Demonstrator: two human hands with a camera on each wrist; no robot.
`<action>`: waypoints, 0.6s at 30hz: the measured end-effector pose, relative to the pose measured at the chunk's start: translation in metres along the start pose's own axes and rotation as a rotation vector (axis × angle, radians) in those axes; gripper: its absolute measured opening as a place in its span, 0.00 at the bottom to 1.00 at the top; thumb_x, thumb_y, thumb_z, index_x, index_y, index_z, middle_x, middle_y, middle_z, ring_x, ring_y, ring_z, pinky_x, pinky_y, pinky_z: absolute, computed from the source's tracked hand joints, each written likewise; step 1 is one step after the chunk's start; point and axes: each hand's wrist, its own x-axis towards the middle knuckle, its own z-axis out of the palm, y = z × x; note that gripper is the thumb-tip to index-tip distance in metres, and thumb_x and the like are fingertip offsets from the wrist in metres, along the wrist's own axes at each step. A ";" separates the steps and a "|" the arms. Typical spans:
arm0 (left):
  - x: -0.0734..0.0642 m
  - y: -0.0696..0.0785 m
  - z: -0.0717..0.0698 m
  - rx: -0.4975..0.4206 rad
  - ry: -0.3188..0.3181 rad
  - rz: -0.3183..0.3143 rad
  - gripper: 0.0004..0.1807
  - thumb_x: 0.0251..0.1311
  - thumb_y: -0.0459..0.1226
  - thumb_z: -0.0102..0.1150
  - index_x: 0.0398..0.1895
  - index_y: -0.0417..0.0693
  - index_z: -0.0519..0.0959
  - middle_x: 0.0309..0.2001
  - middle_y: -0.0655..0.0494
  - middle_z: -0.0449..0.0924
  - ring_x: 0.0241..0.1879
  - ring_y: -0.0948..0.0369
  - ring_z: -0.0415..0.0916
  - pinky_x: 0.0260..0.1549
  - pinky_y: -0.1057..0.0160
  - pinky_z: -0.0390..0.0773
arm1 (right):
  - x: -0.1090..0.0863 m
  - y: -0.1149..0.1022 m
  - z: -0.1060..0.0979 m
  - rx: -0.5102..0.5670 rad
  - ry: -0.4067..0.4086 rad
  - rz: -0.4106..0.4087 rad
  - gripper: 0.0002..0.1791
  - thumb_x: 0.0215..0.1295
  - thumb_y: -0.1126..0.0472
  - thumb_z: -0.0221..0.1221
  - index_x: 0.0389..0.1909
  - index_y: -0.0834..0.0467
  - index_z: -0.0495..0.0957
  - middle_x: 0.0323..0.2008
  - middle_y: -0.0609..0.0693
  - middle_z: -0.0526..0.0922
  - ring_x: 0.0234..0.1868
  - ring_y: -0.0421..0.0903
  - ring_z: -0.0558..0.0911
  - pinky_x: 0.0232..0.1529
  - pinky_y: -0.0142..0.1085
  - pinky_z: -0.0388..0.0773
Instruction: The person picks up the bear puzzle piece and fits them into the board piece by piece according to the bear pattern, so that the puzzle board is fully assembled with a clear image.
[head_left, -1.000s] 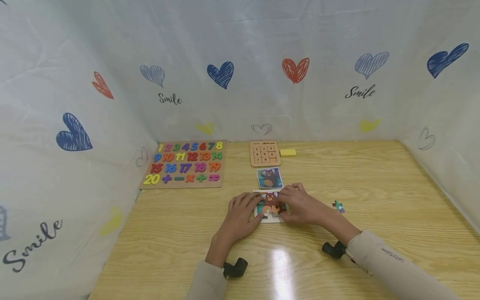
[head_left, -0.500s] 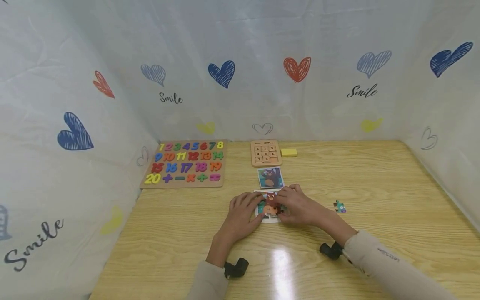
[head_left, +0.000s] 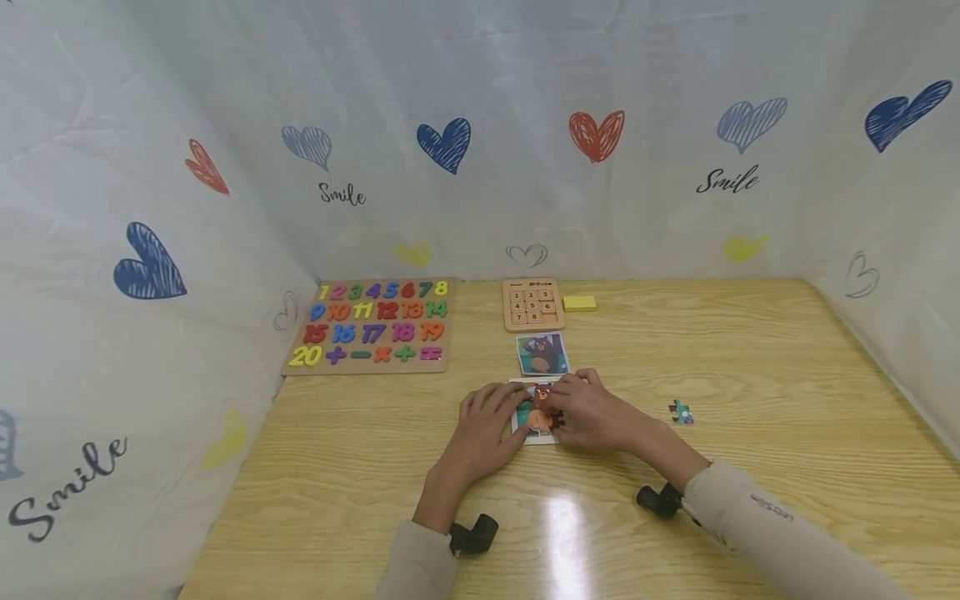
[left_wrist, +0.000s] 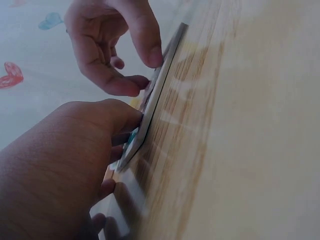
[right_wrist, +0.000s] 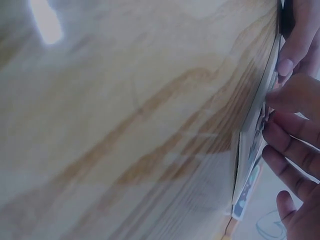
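Observation:
A bear jigsaw puzzle point(head_left: 538, 418) in a white-edged tray lies flat between the two hands. Fingers and thumb of my left hand point(head_left: 483, 429) rest on its left side; in the left wrist view the thumb touches the top face. My right hand point(head_left: 600, 412) is over the right side, and the right wrist view has its thumb and fingertips pinching a small puzzle piece point(right_wrist: 266, 114), partly hidden, at the tray's surface. Another teal puzzle piece point(head_left: 682, 412) lies loose on the table to the right. Just behind the tray is a bear picture card point(head_left: 542, 354).
A number board point(head_left: 367, 327) with colourful digits sits at the back left. Behind the card are a wooden sliding number puzzle point(head_left: 532, 306) and a yellow block point(head_left: 580, 304). White curtains point(head_left: 450, 208) printed with hearts enclose the back and sides of the table point(head_left: 337, 483).
The right hand has shifted slightly left and inward over the puzzle, and less white shows near the bear's lower body. My left hand stays nearly still.

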 end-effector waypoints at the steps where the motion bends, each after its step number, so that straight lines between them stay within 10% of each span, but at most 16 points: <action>1: 0.000 0.000 0.000 0.002 0.001 0.001 0.27 0.73 0.51 0.49 0.72 0.56 0.69 0.73 0.59 0.62 0.71 0.53 0.54 0.67 0.42 0.53 | 0.000 0.000 0.000 -0.006 -0.003 -0.001 0.12 0.55 0.57 0.70 0.40 0.52 0.83 0.38 0.43 0.80 0.46 0.45 0.76 0.51 0.51 0.64; 18: 0.000 0.002 -0.003 0.018 -0.023 -0.013 0.28 0.73 0.51 0.49 0.73 0.56 0.68 0.74 0.59 0.61 0.72 0.53 0.53 0.68 0.43 0.52 | -0.005 -0.003 0.001 0.017 0.019 -0.027 0.10 0.60 0.58 0.69 0.43 0.51 0.88 0.43 0.45 0.81 0.48 0.47 0.77 0.47 0.49 0.64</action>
